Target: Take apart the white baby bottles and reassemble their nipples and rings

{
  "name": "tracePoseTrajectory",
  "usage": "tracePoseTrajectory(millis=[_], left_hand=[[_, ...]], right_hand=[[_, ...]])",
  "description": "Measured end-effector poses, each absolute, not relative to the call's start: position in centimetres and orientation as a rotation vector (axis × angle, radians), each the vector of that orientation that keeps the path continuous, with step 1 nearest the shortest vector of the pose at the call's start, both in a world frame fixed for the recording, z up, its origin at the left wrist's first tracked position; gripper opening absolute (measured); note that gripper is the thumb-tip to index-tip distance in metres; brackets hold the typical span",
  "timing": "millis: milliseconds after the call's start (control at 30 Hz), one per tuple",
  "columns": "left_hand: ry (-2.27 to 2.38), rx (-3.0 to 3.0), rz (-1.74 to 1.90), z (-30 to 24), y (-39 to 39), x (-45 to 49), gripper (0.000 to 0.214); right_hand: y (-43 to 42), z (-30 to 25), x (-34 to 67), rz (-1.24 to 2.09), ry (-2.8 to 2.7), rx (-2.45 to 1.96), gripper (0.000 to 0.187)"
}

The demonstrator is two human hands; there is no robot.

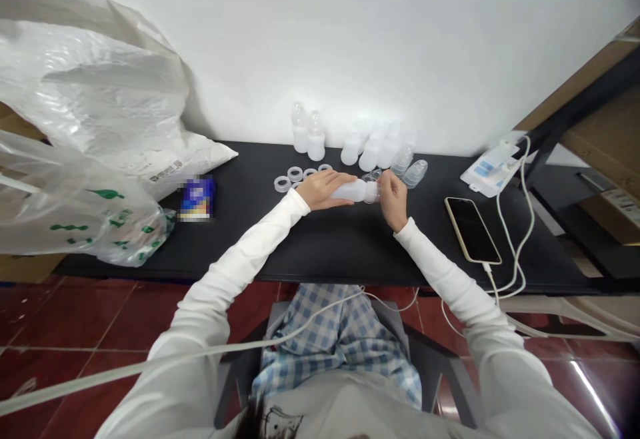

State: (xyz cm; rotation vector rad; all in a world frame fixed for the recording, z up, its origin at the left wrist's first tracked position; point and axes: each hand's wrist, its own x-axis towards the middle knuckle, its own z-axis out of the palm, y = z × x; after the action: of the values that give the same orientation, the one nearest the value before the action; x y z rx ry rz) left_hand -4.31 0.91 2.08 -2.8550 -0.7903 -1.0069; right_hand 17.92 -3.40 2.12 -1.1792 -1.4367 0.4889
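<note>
A translucent white baby bottle (pixel 350 191) lies sideways between my hands, above the black table. My left hand (pixel 323 189) is wrapped round its body. At the bottle's neck end, my right hand (pixel 393 198) is closed on a clear part, probably the cap, mostly hidden by the fingers. Several white collar rings (pixel 283 184) lie just beyond my left hand. Clear caps (pixel 415 173) rest past my right hand. Along the wall stand two capped bottles (pixel 315 136) and, to their right, several bottles without clear caps (pixel 371 152).
White plastic bags (pixel 95 86) and a blue packet (pixel 197 198) occupy the left side. On the right are a phone (pixel 473 229) with a charging cable (pixel 520 246), a white power strip (pixel 493 169) and cardboard boxes (pixel 595 132). Another cable (pixel 200 351) crosses in front of my lap.
</note>
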Motion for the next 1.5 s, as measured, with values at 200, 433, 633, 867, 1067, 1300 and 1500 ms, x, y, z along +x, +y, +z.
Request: tracePoseTrajectory(millis=[200,433,633,867,1067,1300,1500], left_hand=[[-1.579,-3.202,-1.354,3.5,1.4,-6.2,0.055],[-1.849,-2.869,-2.0,3.7,3.6,-8.0,0.065],[-1.791,-2.631,-2.231,3.1,3.7,-7.4,0.061],[-1.709,-2.596,-2.151,2.2,3.6,-6.8,0.054],[-1.572,-2.668,-1.752,2.1,2.7,-6.6,0.052],[-1.111,-2.774,-1.233,1.9,1.9,-5.7,0.044],[-0.978,-2.846,-1.163,1.6,0.7,-3.9,0.041]], right_hand=[[-2.3,2.3,21.2,0.021,-2.049,-0.971,0.05],[-1.1,2.4,24.6,-0.512,-1.855,-1.125,0.038],[0.1,4.1,28.4,-0.611,-1.416,-1.23,0.051],[1.9,2.3,29.1,-0.237,-1.636,-1.599,0.058],[1.1,2.3,28.3,-0.371,-1.666,-1.74,0.057],[-1.2,2.2,22.0,-0.403,-1.995,-1.245,0.051],[-2.5,2.3,17.0,-0.373,-2.022,-1.316,0.057]])
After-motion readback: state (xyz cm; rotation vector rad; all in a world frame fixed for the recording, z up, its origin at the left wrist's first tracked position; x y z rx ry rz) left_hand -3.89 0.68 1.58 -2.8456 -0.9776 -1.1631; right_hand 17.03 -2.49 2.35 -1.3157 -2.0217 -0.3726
